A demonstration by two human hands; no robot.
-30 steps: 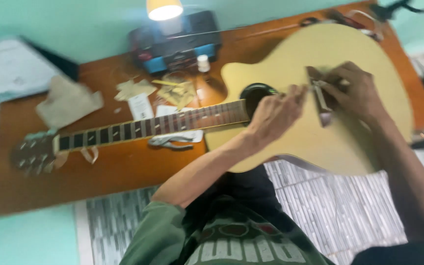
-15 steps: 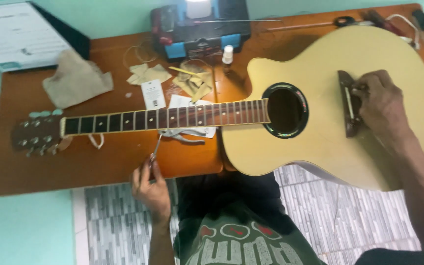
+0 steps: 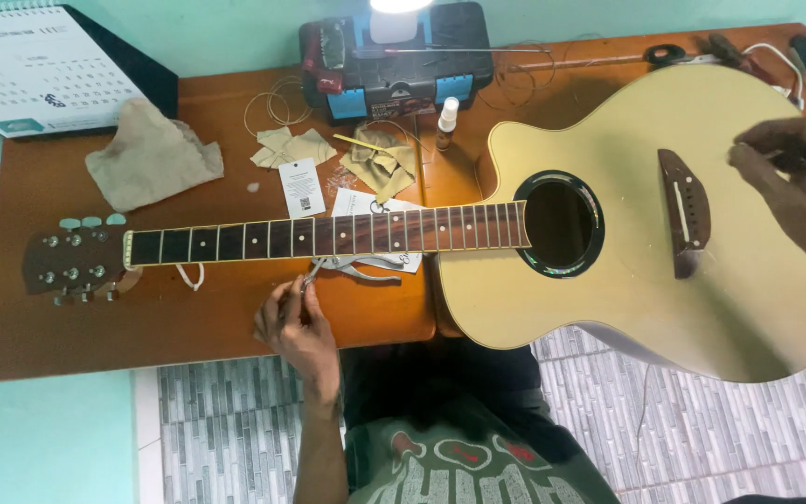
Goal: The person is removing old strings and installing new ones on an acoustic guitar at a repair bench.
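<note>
Head view: left hand point(image 3: 298, 322) now off the guitar, down at the near table point(image 3: 95, 336) edge, fingers pinched together on a thin metal tool or string end just below the fretboard point(image 3: 328, 235). Right hand point(image 3: 790, 173) lifted off the bridge point(image 3: 685, 213), fingertips closed on something too small to tell. Cream acoustic guitar point(image 3: 646, 308) lying flat, unstrung, neck pointing left. Suggests bridge work paused, both hands busy elsewhere.
</note>
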